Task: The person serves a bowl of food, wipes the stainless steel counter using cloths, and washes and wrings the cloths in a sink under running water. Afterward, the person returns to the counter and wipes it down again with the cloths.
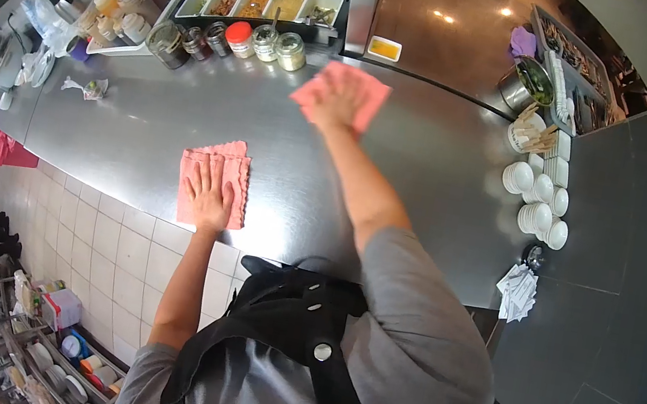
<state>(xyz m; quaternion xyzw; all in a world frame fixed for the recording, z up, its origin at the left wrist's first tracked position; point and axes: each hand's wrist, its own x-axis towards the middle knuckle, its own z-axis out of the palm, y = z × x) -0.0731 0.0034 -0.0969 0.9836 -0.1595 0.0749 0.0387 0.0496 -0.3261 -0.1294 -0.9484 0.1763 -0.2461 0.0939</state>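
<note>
My left hand (208,199) lies flat with spread fingers on a folded pink cloth (238,178) near the front edge of the steel counter (300,189). Stretched out toward the back of the counter, my right hand (336,103) presses flat on a second pink cloth (374,97). Its fingers are extended over the cloth. A jar with a white filling (290,52) and a red-lidded jar (240,38) stand to the left of this second cloth. Just beyond it is a small white dish with yellow contents (384,48).
Several ingredient trays (255,1) line the back, beside a crate of bottles (126,20). A small wrapped item (88,87) lies on the left. Stacked white bowls (540,188), a metal pot (528,84) and paper slips (515,292) stand along the right edge.
</note>
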